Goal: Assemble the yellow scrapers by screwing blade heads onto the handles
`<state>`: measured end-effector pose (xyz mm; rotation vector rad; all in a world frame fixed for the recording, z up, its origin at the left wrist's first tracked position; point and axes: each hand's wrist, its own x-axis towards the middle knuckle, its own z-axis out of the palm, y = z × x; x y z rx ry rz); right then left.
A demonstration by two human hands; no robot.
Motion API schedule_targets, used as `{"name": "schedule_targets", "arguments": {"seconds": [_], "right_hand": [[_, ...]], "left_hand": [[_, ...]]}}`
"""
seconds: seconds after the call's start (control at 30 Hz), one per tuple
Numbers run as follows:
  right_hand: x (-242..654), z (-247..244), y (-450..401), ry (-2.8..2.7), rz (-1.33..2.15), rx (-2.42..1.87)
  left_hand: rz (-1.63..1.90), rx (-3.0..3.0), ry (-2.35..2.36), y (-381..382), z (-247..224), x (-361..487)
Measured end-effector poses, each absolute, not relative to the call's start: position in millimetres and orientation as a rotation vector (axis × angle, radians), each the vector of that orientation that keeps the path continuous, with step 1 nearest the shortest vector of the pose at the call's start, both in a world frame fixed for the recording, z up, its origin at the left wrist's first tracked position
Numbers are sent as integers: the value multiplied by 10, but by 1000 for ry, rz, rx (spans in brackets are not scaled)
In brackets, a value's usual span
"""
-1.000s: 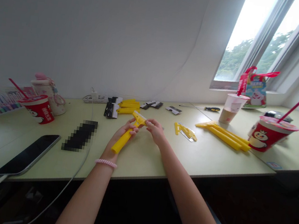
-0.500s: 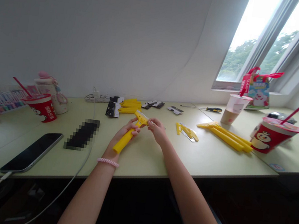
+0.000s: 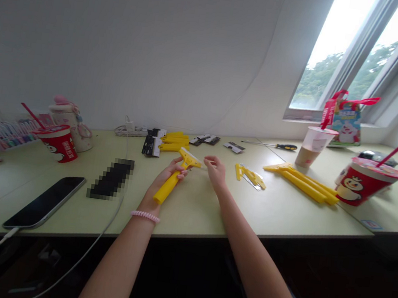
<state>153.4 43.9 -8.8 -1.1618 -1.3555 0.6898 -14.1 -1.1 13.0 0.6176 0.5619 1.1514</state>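
My left hand [image 3: 169, 178] grips the handle of a yellow plastic scraper [image 3: 174, 180], with its wide head [image 3: 189, 158] pointing up and to the right. My right hand [image 3: 216, 171] hangs just right of that head, apart from it, fingers loosely curled and nothing visible in them. Further right on the pale green desk [image 3: 193, 212] lie small yellow scraper parts with metal blades [image 3: 249, 177]. Beyond those is a row of long yellow scrapers [image 3: 301, 184]. A pink beaded bracelet [image 3: 145, 216] circles my left wrist.
Blade packs [image 3: 151, 145] and yellow handles [image 3: 174, 141] lie at the back, near a power strip [image 3: 131, 131] and a screwdriver [image 3: 283, 146]. Red cups [image 3: 368, 181] stand at both ends. A charging phone [image 3: 45, 201] and a pixelated black object [image 3: 111, 178] lie left.
My right hand has let go of the scraper head and moved right, away from it. My left hand still holds the scraper. The view has shifted slightly.
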Motion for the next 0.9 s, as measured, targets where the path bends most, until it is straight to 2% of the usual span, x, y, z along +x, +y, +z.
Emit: {"name": "schedule_targets", "arguments": {"seconds": [0.07, 0.17, 0.33, 0.67, 0.9], "right_hand": [[1640, -128, 458, -1526, 352, -1385], [1763, -184, 472, -1730, 187, -1667], [1786, -210, 490, -1810, 172, -1776], [1789, -238, 557, -1645, 322, -1586], [1837, -117, 518, -1192, 503, -1296]], "left_hand": [[1159, 594, 559, -3, 129, -145], [1178, 551, 563, 16, 127, -161], [1241, 496, 585, 43, 119, -199], [1294, 471, 555, -10, 144, -185], [1332, 524, 568, -70, 177, -165]]}}
